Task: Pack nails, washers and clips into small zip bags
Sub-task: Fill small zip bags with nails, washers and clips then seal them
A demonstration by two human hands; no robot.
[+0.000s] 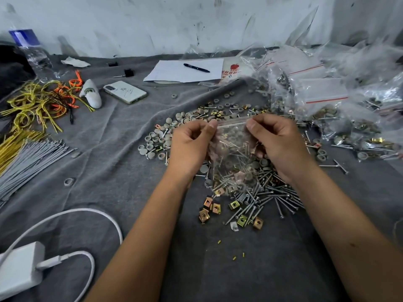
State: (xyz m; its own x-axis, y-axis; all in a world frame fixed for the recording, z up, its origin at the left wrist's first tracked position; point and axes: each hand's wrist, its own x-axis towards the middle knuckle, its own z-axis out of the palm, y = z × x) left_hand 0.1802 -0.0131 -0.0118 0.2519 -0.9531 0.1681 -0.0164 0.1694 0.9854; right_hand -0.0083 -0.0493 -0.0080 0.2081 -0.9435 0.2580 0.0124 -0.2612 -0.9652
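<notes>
**Both hands pinch the zip bag's top edge**

Our left hand (192,142) and right hand (275,140) each pinch an upper corner of a small clear zip bag (234,149), thumbs and curled fingers closed on its seal strip. We hold it above the loose nails (270,192) on the grey cloth (109,149). Brass clips (209,209) lie just below, grey washers (156,138) to the left, filled bags (327,88) far right.
</notes>
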